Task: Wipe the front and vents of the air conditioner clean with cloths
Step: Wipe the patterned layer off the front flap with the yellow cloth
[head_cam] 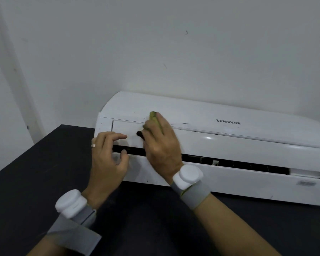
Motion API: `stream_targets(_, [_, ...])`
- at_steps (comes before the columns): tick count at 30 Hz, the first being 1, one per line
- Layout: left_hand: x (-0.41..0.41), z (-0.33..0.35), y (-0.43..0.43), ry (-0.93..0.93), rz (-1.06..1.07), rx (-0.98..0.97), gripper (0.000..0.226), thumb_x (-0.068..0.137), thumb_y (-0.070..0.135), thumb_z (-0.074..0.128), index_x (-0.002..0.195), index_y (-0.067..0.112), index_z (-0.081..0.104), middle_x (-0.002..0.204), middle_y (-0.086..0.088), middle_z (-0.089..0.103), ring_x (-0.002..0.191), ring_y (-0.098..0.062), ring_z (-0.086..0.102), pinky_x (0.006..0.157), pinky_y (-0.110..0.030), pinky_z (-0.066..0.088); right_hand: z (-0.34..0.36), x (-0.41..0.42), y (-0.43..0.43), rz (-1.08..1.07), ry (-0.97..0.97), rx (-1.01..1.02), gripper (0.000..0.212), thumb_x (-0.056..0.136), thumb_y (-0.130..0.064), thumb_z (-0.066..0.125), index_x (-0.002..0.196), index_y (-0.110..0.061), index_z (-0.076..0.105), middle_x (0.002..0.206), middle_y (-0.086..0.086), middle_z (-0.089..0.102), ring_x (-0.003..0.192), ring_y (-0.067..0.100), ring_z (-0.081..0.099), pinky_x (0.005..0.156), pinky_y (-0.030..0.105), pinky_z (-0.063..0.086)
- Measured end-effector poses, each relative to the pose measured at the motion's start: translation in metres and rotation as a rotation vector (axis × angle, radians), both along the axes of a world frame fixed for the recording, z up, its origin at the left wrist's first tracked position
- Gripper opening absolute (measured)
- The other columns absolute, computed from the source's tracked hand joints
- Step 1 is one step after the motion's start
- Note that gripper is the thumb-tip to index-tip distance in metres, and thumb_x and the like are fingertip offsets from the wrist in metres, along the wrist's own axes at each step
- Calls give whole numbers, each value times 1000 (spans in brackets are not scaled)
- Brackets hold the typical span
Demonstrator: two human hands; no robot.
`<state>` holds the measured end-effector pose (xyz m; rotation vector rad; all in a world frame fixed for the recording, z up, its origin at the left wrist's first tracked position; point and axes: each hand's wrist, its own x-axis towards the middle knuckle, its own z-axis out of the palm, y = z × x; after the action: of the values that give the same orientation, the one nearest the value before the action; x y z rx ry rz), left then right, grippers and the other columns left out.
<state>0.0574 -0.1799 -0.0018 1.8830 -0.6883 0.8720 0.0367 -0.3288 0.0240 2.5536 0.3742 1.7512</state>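
Black table [44, 163] bears air conditioner [229, 145], wall [155, 43] behind; right hand [161, 145] holds cloth [153, 116].

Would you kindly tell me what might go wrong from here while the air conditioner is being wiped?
1. The left hand has its thumb at the edge of the open vent slot; it could get pinched if the flap shuts.
2. The right hand holds the cloth against the panel seam, where it might snag.
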Motion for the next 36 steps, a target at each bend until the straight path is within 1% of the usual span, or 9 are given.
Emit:
stream_targets(4, [-5, -5, -8, 11, -37, 40, 31, 73, 4, 56, 104, 9, 60, 104, 7, 47, 101, -13, 43, 91, -21, 33, -2, -35, -52, -43, -45, 69, 18, 91, -2, 55, 83, 7, 68, 91, 18, 65, 109, 41, 58, 101, 46, 43])
stream_targets(9, [-7, -14, -12, 2, -63, 91, 31, 74, 8, 54, 105, 10, 60, 105, 9, 46, 102, -14, 42, 93, -11, 28, -10, -90, -135, -206, -95, 164, 13, 83, 4, 58, 91, 5, 68, 102, 20, 64, 115, 38, 52, 103, 47, 40])
stream_targets(14, [-6, -16, -18, -39, -87, 119, 30, 77, 19, 48, 103, 10, 61, 104, 7, 49, 101, -13, 42, 92, -14, 29, -14, -157, -228, -488, -134, 286, 15, 88, -3, 58, 96, 7, 67, 106, 23, 62, 111, 40, 54, 105, 40, 39])
stream_targets(18, [-16, -13, -30, -49, -140, 152, 29, 76, 17, 49, 102, 10, 61, 105, -1, 54, 100, -20, 48, 90, -22, 33, -9, -183, -250, -511, -132, 363, 21, 90, -7, 59, 106, 5, 65, 113, 24, 60, 111, 40, 53, 106, 36, 37])
stream_targets(21, [-29, -11, -40, -94, -170, 146, 28, 75, 12, 50, 100, 7, 62, 103, -4, 55, 99, -21, 48, 88, -29, 37, -7, -170, -216, -387, -173, 310, 32, 88, -6, 58, 118, 4, 59, 120, 24, 57, 114, 38, 52, 106, 38, 38])
stream_targets(24, [-37, -7, -51, -123, -189, 68, 29, 77, 11, 48, 103, 4, 60, 103, -7, 55, 100, -19, 47, 90, -24, 36, -2, -130, -147, -174, -112, 278, 42, 83, -3, 57, 124, 7, 55, 124, 26, 55, 118, 35, 49, 106, 38, 38])
stream_targets(28, [-31, -6, -46, -113, -192, -131, 45, 82, 14, 44, 126, 6, 45, 125, -1, 46, 118, -18, 44, 104, -22, 29, 5, -72, -51, 110, 16, 211, 47, 72, 7, 65, 119, 11, 58, 124, 27, 56, 118, 38, 53, 100, 46, 44])
stream_targets(32, [-13, -5, -28, -103, -235, -361, 58, 89, 20, 33, 143, 5, 19, 149, -16, 30, 139, -29, 29, 113, -42, 24, 7, -23, 22, 277, 27, 49, 34, 77, 3, 67, 110, 10, 64, 117, 25, 62, 113, 40, 57, 101, 44, 44])
stream_targets(36, [-1, -6, -20, -82, -216, -405, 66, 91, 26, 26, 147, -4, 10, 157, -15, 15, 145, -27, 18, 116, -38, 20, -6, 13, 59, 355, 55, -51, 12, 86, 0, 62, 93, 6, 71, 107, 21, 68, 110, 37, 60, 95, 45, 47])
